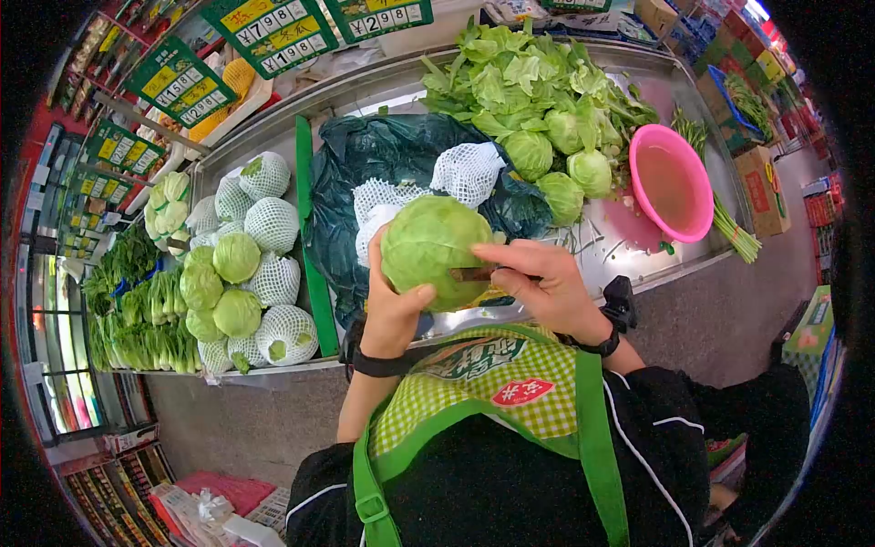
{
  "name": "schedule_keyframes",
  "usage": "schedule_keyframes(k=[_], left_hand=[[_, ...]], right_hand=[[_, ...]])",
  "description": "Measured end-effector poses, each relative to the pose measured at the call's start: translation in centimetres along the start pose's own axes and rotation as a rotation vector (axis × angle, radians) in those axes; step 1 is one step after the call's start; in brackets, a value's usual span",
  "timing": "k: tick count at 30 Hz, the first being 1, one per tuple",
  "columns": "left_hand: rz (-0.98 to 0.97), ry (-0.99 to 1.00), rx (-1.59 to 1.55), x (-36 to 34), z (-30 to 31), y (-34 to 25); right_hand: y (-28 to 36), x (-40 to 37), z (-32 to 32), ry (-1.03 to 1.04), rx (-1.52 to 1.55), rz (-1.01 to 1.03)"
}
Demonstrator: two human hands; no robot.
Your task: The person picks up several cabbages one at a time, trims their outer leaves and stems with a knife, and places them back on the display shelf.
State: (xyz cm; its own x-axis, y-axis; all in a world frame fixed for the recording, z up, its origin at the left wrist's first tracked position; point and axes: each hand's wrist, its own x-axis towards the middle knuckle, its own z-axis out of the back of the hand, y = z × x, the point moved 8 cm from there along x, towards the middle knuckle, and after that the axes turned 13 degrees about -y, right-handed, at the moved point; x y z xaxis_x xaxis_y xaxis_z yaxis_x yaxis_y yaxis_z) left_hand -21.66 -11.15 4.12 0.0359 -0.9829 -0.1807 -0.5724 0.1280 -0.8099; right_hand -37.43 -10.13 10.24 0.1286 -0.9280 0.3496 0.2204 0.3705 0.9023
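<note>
My left hand [392, 305] cups a round green cabbage [428, 239] from its left side, above the metal counter. My right hand [547, 283] is closed around a small knife [471, 273], mostly hidden by the fingers. Its short dark blade lies against the lower right of the cabbage, and the right fingertips are at the leaves. Just behind the cabbage, white foam nets [468, 173] rest on a dark green plastic bag [351, 150].
Left of a green divider [310, 237] are net-wrapped and bare cabbages [237, 258]. Loose leaves and more cabbages [529, 155] pile up at the back right. Beside them stands a pink basin [674, 182] of cloudy water. Price signs [273, 36] hang over the far edge.
</note>
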Motion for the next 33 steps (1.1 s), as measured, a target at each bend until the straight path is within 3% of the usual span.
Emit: schedule_keyframes(k=[4, 7, 9, 11, 13, 14, 18, 19, 21, 23, 25, 26, 29, 33], left_hand=[[-0.016, 0.006, 0.043, -0.1, -0.3, 0.2], [0.009, 0.022, 0.037, -0.5, -0.6, 0.6], [0.09, 0.017, -0.063, -0.5, -0.1, 1.5], [0.089, 0.046, -0.102, -0.5, 0.3, 1.7], [0.14, 0.001, -0.233, -0.5, 0.7, 1.7], [0.114, 0.059, -0.246, -0.2, 0.4, 1.4], [-0.068, -0.086, 0.039, -0.5, -1.2, 0.0], [-0.061, -0.073, 0.039, -0.5, -1.6, -0.6], [-0.08, 0.219, -0.267, -1.3, -3.4, -3.2], [0.037, 0.164, -0.264, -0.9, -2.6, -2.5], [0.344, 0.023, -0.107, -0.5, -1.8, 0.2], [0.445, 0.001, -0.215, -0.5, -1.6, 1.2], [0.502, 0.14, -0.305, -0.5, -1.6, 2.2], [0.439, 0.064, -0.279, -0.1, -1.5, 2.2]], right_hand=[[0.2, -0.1, -0.4, -0.048, 0.029, 0.113], [0.1, 0.4, 0.6, -0.208, -0.025, 0.188], [-1.6, 0.6, 2.7, -0.447, 0.015, 0.05], [-4.0, 0.2, 2.9, -0.482, 0.069, -0.094], [-6.4, -0.4, 1.5, -0.425, 0.42, -0.28], [-6.4, -1.0, 0.1, -0.378, 0.441, -0.326], [-4.8, -1.2, -2.2, -0.557, 0.683, -0.195], [-5.6, -0.7, -1.8, -0.573, 0.686, -0.278], [-5.4, 1.0, 0.1, -0.573, 0.698, -0.219], [-5.0, 2.5, 0.0, -0.371, 0.699, -0.28], [-5.3, 3.3, -0.5, -0.286, 0.748, -0.278], [-5.6, 3.6, -0.8, -0.225, 0.624, -0.309], [-6.3, 3.9, -1.6, -0.167, 0.51, -0.333], [-7.0, 3.9, -1.6, -0.348, 0.53, -0.328]])
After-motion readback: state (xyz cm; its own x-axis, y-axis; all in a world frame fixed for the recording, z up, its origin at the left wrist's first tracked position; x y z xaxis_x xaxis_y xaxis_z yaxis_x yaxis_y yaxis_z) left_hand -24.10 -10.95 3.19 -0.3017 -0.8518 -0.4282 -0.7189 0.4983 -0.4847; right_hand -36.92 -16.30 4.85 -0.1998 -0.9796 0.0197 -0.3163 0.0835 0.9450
